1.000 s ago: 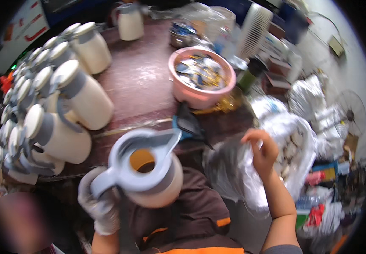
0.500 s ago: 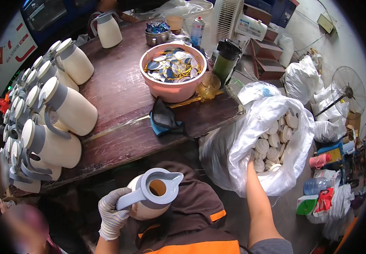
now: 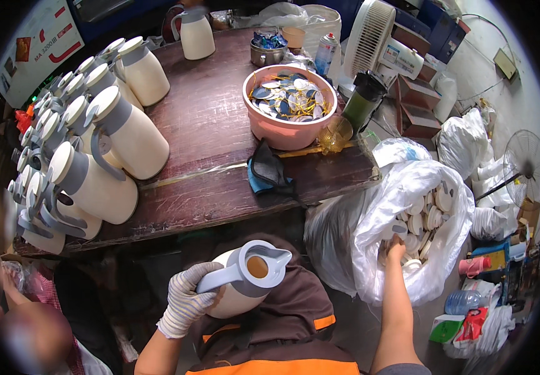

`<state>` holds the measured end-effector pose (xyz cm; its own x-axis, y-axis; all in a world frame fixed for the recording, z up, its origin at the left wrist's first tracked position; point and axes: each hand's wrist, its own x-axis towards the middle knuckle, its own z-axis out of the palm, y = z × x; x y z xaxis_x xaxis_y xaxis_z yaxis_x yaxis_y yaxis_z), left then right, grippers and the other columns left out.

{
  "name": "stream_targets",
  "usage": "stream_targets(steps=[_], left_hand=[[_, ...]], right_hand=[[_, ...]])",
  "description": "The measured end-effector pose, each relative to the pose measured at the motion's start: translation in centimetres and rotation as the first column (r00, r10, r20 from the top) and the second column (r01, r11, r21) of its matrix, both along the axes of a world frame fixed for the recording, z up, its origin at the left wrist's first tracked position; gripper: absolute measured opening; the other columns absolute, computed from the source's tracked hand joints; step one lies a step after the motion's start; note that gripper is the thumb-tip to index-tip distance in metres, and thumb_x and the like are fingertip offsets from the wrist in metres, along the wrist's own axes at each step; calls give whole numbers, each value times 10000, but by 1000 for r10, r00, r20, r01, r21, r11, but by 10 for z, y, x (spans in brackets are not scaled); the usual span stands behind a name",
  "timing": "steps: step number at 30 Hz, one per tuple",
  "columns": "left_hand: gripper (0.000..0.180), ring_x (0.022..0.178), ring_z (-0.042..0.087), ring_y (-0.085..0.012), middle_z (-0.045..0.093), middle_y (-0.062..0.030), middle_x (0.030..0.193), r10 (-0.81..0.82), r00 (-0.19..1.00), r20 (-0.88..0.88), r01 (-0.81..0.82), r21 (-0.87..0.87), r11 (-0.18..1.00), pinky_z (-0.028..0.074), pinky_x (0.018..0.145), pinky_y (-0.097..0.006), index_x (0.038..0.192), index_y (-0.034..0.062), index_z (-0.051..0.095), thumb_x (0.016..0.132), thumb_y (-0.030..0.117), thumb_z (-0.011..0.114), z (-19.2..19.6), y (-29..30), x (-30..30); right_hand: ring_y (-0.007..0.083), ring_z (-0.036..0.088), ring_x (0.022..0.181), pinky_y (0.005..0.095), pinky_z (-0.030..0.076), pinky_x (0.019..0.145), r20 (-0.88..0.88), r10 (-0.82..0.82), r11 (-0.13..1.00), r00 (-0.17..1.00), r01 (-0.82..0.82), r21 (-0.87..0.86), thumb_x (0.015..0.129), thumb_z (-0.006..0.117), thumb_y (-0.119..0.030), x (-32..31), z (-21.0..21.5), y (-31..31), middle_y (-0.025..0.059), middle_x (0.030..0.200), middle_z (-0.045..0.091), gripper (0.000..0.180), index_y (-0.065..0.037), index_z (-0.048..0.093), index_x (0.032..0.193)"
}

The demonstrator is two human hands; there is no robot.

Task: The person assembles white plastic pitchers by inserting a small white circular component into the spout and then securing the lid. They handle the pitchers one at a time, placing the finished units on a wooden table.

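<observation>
A cream jug (image 3: 245,280) with a grey collar and open mouth is held by its handle in the gloved left hand (image 3: 185,300), closed around it, low before the brown apron (image 3: 282,337) and just clear of the counter (image 3: 220,131) edge. The bare right hand (image 3: 396,247) is reached into a white plastic bag (image 3: 407,200) of round cream lids (image 3: 429,215), well apart from the jug; whether its fingers are closed cannot be told. More jugs (image 3: 101,162) are crowded on the counter's left, and a pink basin (image 3: 289,112) stands further back.
</observation>
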<state>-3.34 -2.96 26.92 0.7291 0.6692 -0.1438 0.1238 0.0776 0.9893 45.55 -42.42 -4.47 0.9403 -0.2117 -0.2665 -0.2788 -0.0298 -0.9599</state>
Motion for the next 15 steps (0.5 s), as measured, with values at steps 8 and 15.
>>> stream_targets(steps=[8, 15], left_hand=[[304, 715, 602, -81, 650, -27, 793, -20, 1000, -19, 22, 139, 990, 490, 676, -236, 1056, 7, 668, 764, 86, 698, 1, 0, -2], [288, 810, 621, -106, 678, -62, 872, 34, 998, -60, -17, 257, 966, 512, 760, -267, 1015, 1, 677, 735, 37, 735, -7, 3, -13]], right_hand=[[211, 573, 754, 331, 471, 728, 190, 94, 894, 977, 1, -449, 838, 688, -222, 8, -24, 45, 125, 872, 651, 331, 87, 605, 923], [195, 601, 726, 314, 475, 578, -71, -49, 980, 996, 62, 190, 869, 562, -194, -3, 51, 31, 78, 852, 628, 169, -25, 568, 880]])
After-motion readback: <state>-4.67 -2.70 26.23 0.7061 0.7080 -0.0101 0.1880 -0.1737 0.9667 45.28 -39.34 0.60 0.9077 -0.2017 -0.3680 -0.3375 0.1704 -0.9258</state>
